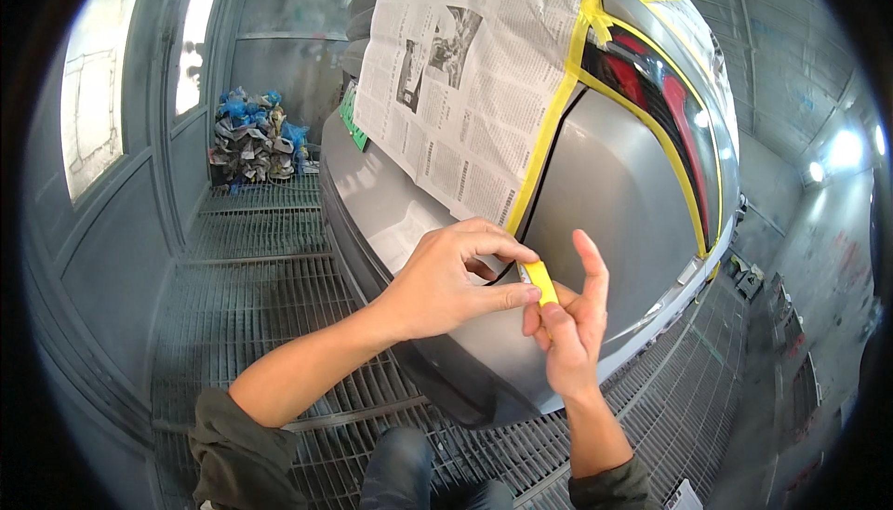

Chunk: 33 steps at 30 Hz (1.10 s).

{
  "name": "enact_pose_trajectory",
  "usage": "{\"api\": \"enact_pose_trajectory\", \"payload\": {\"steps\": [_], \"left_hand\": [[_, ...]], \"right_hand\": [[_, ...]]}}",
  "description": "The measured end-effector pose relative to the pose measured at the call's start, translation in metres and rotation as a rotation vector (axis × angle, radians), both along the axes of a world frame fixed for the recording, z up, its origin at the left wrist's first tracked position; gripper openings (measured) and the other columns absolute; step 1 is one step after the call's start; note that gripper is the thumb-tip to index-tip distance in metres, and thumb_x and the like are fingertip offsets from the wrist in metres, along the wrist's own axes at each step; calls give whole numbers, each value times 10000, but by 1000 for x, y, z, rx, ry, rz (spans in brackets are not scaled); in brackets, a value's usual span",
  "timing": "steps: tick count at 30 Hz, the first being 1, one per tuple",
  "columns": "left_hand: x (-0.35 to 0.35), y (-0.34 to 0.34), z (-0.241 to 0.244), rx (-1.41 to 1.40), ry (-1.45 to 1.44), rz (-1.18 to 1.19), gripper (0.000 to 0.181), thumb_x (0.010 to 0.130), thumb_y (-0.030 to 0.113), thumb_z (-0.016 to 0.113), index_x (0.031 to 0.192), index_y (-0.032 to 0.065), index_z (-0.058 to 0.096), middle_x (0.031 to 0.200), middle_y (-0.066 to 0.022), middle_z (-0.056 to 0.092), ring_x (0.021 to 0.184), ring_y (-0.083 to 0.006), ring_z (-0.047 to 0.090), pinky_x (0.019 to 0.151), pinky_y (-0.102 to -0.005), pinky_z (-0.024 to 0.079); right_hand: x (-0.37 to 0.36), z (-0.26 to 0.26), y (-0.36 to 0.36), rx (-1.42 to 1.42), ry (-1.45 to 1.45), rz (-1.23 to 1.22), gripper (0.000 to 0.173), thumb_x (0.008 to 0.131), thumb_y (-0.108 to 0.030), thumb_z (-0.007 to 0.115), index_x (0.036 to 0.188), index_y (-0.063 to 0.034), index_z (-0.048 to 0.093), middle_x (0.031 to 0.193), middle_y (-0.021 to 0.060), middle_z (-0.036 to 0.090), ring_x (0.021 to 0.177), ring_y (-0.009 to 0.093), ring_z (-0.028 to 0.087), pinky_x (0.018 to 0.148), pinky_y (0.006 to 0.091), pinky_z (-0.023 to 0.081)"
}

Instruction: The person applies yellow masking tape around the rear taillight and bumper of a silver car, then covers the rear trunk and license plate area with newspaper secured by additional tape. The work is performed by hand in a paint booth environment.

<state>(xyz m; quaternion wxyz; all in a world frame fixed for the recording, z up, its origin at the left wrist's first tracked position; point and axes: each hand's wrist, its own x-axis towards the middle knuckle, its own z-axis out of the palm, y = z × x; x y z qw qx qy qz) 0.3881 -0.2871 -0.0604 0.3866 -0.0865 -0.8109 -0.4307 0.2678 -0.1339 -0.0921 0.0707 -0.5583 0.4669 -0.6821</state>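
Note:
Before me is the rear corner of a car, its grey bumper (pixel 502 349) below a newspaper sheet (pixel 481 91) edged with yellow masking tape (pixel 549 147). My left hand (pixel 453 273) holds a roll of yellow masking tape (pixel 538 283) between thumb and fingertips. The thumb and fingers of my right hand (pixel 575 329) grip the lower end of the same roll, with the index finger raised. Both hands are in front of the grey rear body panel (pixel 607 168). Yellow tape runs around the red and black tail light (pixel 649 84).
A metal grating floor (pixel 265 329) lies under the car. Crumpled paper and blue plastic (pixel 254 137) are heaped in the far left corner. A booth wall with bright windows (pixel 98 77) stands at the left; lamps (pixel 844 149) shine at the right.

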Motion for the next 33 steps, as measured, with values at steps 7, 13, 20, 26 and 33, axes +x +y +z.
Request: {"api": "enact_pose_trajectory", "payload": {"steps": [7, 13, 20, 26, 33], "left_hand": [[-9, -32, -6, 85, -38, 104, 136, 868, 137, 816, 939, 28, 775, 910, -48, 731, 816, -122, 686, 734, -266, 536], [-37, -58, 48, -204, 217, 426, 173, 852, 183, 789, 903, 18, 788, 829, -106, 751, 751, -193, 715, 718, -325, 540], [-73, -68, 144, -551, 468, 440, 180, 843, 181, 773, 910, 13, 782, 851, -130, 753, 773, -244, 723, 735, -352, 556], [-93, -63, 168, -559, 412, 376, 173, 837, 130, 772, 932, -14, 770, 879, -135, 755, 808, -240, 724, 786, -346, 566], [-96, -55, 174, -680, 412, 426, 123, 825, 87, 756, 907, -2, 774, 861, -127, 737, 788, -236, 722, 762, -342, 567]], "right_hand": [[5, -14, -25, 58, -57, 13, 536, 1034, -92, 478, 1539, 3, 327, 713, 48, 638, 583, 91, 534, 573, 235, 432], [-2, -13, -53, 157, -401, 36, 431, 1097, -302, 476, 1411, -13, 544, 604, 63, 571, 490, 138, 503, 494, 270, 414], [-7, 14, -62, 144, -566, 260, 303, 1101, -274, 506, 1240, -35, 629, 593, 33, 552, 467, 114, 460, 471, 241, 366], [-12, 26, -78, 39, -509, 168, 311, 1082, -299, 556, 1204, -22, 631, 665, 30, 582, 522, 113, 495, 513, 248, 401], [-8, 31, -94, 12, -609, 205, 340, 1089, -307, 541, 1227, -4, 610, 682, 35, 593, 536, 116, 505, 528, 246, 413]]}}
